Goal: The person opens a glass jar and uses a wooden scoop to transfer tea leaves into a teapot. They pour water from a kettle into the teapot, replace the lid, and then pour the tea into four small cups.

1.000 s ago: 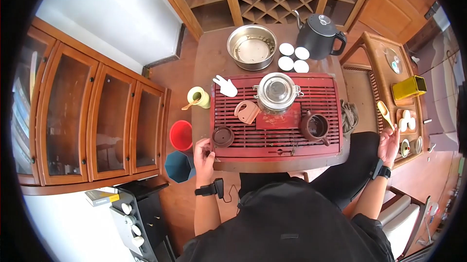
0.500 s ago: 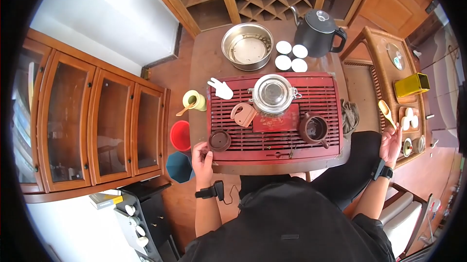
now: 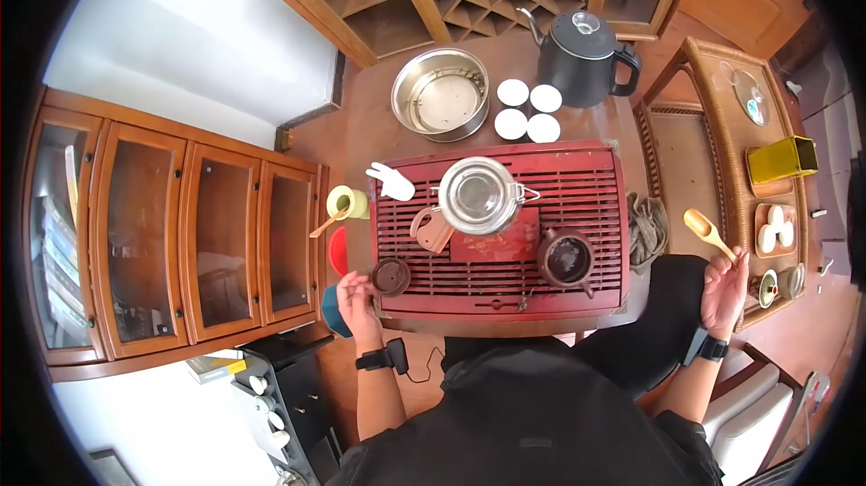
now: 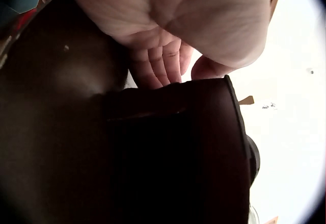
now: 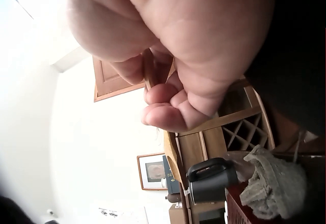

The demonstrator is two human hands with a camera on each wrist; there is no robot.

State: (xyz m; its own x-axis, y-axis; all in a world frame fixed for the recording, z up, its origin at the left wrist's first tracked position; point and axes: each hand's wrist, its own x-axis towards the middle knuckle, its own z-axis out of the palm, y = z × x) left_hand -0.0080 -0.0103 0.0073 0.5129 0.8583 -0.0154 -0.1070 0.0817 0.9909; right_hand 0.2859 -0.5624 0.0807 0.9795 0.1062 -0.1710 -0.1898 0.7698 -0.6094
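In the head view my right hand pinches a wooden tea scoop by its handle, out to the right of the table. The scoop's bowl points up and away. At the red slatted tea tray, my left hand lies by the front left corner, fingers loosely bent beside a brown teapot lid. The left wrist view has the left fingers right at the tray's edge. On the tray stand a clamp-lid glass jar, a brown teapot, a pinkish-brown handled piece and a white hand-shaped figure.
Behind the tray are a steel bowl, several white cups and a black kettle. A pale green holder stands left of the tray. A wicker shelf bears a yellow box. A grey cloth lies right of the tray.
The head view has turned, so the tray and its things sit further left and lower. The left hand's fingers have shifted slightly at the tray corner. The right hand still holds the scoop.
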